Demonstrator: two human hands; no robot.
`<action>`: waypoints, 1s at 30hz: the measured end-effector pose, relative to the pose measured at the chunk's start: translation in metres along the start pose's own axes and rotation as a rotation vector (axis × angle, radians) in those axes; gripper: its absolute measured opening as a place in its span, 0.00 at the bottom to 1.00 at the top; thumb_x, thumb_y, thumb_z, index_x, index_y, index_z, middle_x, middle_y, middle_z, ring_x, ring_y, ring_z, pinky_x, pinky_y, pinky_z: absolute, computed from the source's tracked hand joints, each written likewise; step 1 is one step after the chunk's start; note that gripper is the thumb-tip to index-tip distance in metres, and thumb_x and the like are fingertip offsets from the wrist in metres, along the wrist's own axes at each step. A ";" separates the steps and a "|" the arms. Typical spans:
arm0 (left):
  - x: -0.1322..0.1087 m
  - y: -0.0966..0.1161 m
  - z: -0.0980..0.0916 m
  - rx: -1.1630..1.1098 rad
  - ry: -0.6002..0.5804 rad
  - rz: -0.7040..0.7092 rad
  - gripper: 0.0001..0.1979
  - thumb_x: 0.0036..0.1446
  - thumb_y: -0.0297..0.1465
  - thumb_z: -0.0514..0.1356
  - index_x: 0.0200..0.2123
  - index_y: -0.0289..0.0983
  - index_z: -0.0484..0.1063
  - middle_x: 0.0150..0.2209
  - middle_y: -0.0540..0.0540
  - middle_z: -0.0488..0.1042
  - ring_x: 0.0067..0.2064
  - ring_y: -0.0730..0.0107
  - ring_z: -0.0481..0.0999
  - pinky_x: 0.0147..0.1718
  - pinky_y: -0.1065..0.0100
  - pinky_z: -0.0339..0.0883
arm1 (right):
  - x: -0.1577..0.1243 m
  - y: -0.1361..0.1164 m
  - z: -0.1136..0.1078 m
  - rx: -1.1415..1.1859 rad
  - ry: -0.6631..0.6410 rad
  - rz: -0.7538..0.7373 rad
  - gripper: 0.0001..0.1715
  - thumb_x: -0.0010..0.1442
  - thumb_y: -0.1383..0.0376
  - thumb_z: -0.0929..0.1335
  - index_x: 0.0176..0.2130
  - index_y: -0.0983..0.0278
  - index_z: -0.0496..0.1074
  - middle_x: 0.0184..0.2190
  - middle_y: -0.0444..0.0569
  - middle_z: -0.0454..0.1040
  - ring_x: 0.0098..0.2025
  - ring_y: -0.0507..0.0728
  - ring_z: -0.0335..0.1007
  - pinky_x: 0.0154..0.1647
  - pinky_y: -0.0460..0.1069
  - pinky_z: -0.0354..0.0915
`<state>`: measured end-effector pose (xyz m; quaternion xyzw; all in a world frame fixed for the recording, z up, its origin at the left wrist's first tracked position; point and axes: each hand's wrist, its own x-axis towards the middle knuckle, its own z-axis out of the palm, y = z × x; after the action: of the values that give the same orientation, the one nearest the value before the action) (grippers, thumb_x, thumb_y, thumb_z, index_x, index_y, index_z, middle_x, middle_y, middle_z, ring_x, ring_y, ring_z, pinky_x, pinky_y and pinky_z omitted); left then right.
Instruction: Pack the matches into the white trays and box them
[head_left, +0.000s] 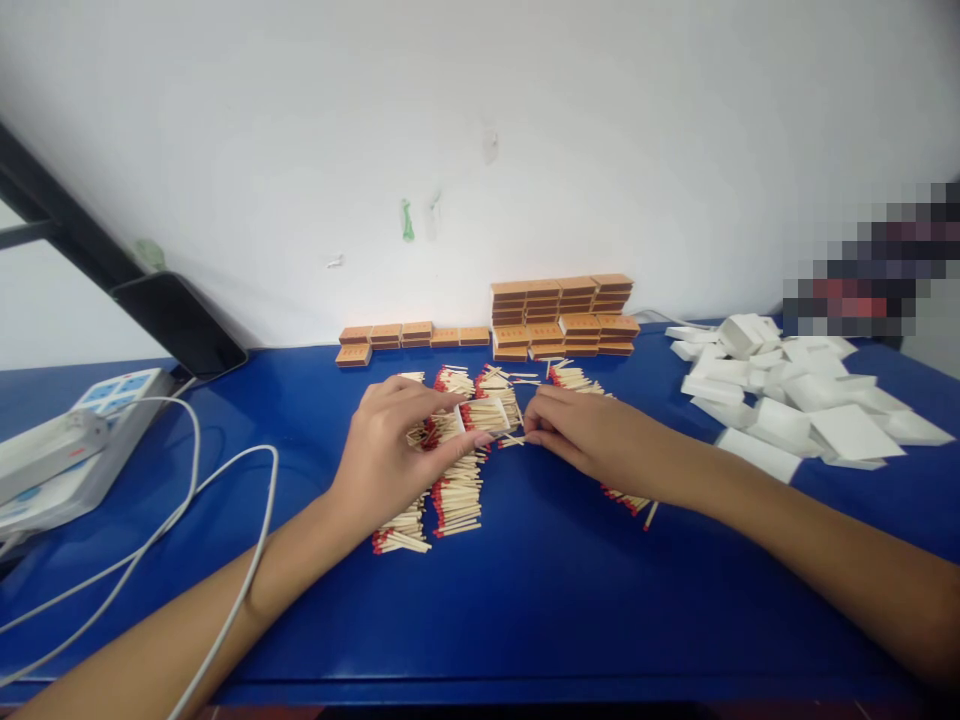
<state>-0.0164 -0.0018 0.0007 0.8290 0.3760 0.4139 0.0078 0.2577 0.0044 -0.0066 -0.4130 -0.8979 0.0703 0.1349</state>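
Observation:
My left hand (397, 430) grips a small white matchbox tray (504, 408) between thumb and fingers. Inside the tray lies a layer of red-tipped matches (482, 414). Just to the right, my right hand (574, 425) is closed in a pinch, with a few matchsticks (512, 440) at its fingertips. Rows of loose matches (457, 495) are spread beneath and in front of my left hand. Another pile of matches (576, 378) shows behind my right hand, and part of one pokes out below that wrist.
Orange matchboxes (525, 335) are stacked along the wall. A heap of white paper trays (795, 390) covers the right side of the blue table (525, 620). At left are a power strip (97, 430), a black phone (184, 320) and a white cable (271, 480) crossing my left forearm.

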 end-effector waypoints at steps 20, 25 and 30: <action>-0.002 0.006 0.000 -0.053 0.003 0.054 0.22 0.53 0.48 0.76 0.46 0.42 0.84 0.37 0.46 0.85 0.42 0.58 0.82 0.47 0.54 0.70 | -0.002 -0.029 -0.013 0.006 0.312 -0.053 0.08 0.75 0.64 0.63 0.41 0.61 0.69 0.38 0.48 0.74 0.34 0.55 0.70 0.35 0.51 0.64; -0.002 0.007 0.000 -0.069 0.007 0.073 0.21 0.53 0.47 0.76 0.45 0.41 0.84 0.37 0.46 0.85 0.41 0.58 0.82 0.47 0.53 0.70 | -0.003 -0.033 -0.011 0.060 0.300 -0.067 0.08 0.75 0.64 0.63 0.41 0.61 0.69 0.37 0.48 0.73 0.34 0.55 0.70 0.35 0.50 0.63; -0.003 0.009 0.000 -0.102 -0.008 0.035 0.22 0.52 0.47 0.76 0.45 0.40 0.84 0.37 0.44 0.85 0.41 0.57 0.82 0.46 0.53 0.71 | -0.003 -0.035 -0.015 0.106 0.335 -0.113 0.09 0.75 0.64 0.64 0.42 0.62 0.71 0.37 0.48 0.74 0.35 0.55 0.70 0.35 0.50 0.64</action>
<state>-0.0119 -0.0096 0.0013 0.8357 0.3398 0.4293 0.0442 0.2388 -0.0203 0.0153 -0.3600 -0.8798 0.0399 0.3079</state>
